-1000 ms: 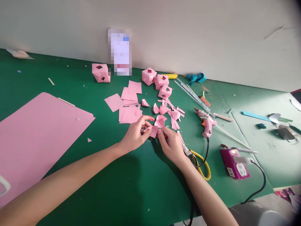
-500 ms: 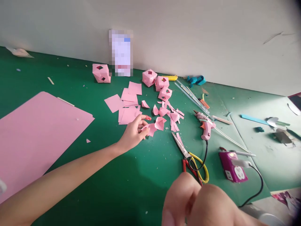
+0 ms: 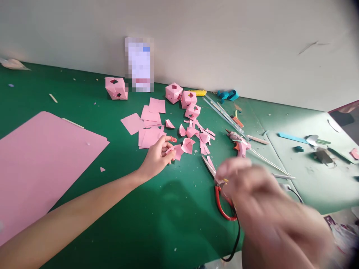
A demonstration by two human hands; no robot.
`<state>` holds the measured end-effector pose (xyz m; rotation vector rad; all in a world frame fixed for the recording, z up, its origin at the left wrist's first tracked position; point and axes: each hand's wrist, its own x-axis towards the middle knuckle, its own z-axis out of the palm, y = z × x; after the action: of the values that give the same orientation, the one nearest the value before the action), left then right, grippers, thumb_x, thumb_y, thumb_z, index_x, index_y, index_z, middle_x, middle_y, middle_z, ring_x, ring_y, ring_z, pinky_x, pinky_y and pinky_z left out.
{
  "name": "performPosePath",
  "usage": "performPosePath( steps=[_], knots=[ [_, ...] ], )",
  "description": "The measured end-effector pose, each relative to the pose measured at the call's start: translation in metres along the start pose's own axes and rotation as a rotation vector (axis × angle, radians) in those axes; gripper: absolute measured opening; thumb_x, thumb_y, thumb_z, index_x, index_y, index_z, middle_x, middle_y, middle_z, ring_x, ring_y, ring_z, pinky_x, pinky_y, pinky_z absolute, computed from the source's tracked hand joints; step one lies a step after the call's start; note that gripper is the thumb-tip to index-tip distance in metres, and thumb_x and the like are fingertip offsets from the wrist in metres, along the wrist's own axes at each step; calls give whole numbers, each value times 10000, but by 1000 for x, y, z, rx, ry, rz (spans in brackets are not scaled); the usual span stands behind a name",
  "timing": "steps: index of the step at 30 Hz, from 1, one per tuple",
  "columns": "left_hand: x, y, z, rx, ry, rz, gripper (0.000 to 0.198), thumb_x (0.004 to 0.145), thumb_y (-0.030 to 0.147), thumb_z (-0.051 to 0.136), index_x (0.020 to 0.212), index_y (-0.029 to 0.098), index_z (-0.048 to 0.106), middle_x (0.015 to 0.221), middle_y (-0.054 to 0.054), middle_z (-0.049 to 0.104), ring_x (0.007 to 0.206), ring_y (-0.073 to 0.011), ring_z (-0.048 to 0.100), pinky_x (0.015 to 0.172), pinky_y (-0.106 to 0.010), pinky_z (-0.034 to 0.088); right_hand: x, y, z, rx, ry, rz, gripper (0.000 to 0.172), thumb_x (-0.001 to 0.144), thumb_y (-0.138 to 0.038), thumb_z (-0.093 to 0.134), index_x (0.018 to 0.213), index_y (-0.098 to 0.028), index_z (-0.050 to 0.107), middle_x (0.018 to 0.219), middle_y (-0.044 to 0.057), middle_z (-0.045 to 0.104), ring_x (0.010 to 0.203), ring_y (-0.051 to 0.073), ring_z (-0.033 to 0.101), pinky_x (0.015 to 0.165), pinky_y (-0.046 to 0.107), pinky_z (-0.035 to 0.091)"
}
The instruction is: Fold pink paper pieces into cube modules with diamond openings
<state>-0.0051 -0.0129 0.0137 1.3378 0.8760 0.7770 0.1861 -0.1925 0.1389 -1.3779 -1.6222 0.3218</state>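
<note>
My left hand rests on the green table with its fingers pinched on a small folded pink paper piece. Close to the camera, my right hand is smeared by motion above the scissors and near the pink glue gun. Its fingers cannot be made out. Folded pink paper petals and cut pink squares lie just beyond the left hand.
A large pink sheet covers the left of the table. Pink paper cubes stand near the wall, with glue sticks to their right. Blue and grey scraps lie on the far right mat. A black cable runs off the front edge.
My right hand let go of the pink piece, pulled back towards the camera, then swung forward over the scissors. The left hand stayed put with the paper piece.
</note>
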Motion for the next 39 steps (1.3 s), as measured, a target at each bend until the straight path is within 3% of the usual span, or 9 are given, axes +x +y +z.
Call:
performPosePath(
  steps=[4,7,11,15,21,27,32,35,39],
  knots=[
    [0,-1,0,-4,17,-5,323,889,309,630,1166,179,525,834,35,614,565,-87,618,529,-226,513,58,87,18,-672,275,277,364,977,-392,538,1195,-206,763,1213,164,697,1198,362,598,1111,592,417],
    [1,-2,0,-25,38,6,347,885,315,634,1180,190,501,836,44,605,555,-87,615,516,-227,500,58,140,17,-953,279,725,619,934,-506,534,1309,-31,666,1298,306,604,1289,463,506,1113,615,367],
    [1,-1,0,-42,31,12,309,902,300,621,1172,208,503,832,50,598,592,-93,624,553,-237,524,43,168,14,-1036,111,935,861,906,-588,572,1374,132,505,1341,422,541,1368,527,434,1136,612,333],
    [0,0,-1,-29,36,-2,297,910,300,618,1172,219,504,839,50,608,598,-96,625,563,-247,528,44,174,14,-958,92,996,851,914,-557,572,1377,149,467,1338,423,545,1372,511,462,1136,566,375],
    [0,0,-2,-8,51,-17,302,914,309,626,1174,219,503,828,55,609,588,-97,626,569,-254,527,45,183,7,-845,176,1023,548,939,-367,467,1307,32,547,1293,362,608,1292,449,570,1085,537,437],
    [-1,2,-2,-13,54,-9,263,919,295,620,1149,222,515,823,56,599,597,-100,630,566,-250,523,44,179,1,-653,299,965,403,900,-359,475,1206,-107,544,1086,225,696,991,353,671,867,463,506],
    [-1,2,-1,4,59,-28,292,921,315,630,1171,223,509,840,45,618,592,-103,627,572,-256,521,47,148,17,-488,326,789,422,786,-518,673,1067,-222,567,809,6,604,739,229,578,692,341,454],
    [-1,2,0,22,71,-21,297,909,303,636,1164,224,507,849,32,620,595,-107,620,558,-252,510,47,125,33,-377,305,661,493,782,-704,676,867,-226,589,675,-38,497,639,178,467,613,300,378],
    [-1,2,1,55,93,-4,280,903,285,629,1150,226,510,826,29,604,584,-106,583,539,-246,497,46,106,51,-397,255,556,438,866,-660,615,823,-225,584,599,-60,450,566,146,392,567,283,335]
  ],
)
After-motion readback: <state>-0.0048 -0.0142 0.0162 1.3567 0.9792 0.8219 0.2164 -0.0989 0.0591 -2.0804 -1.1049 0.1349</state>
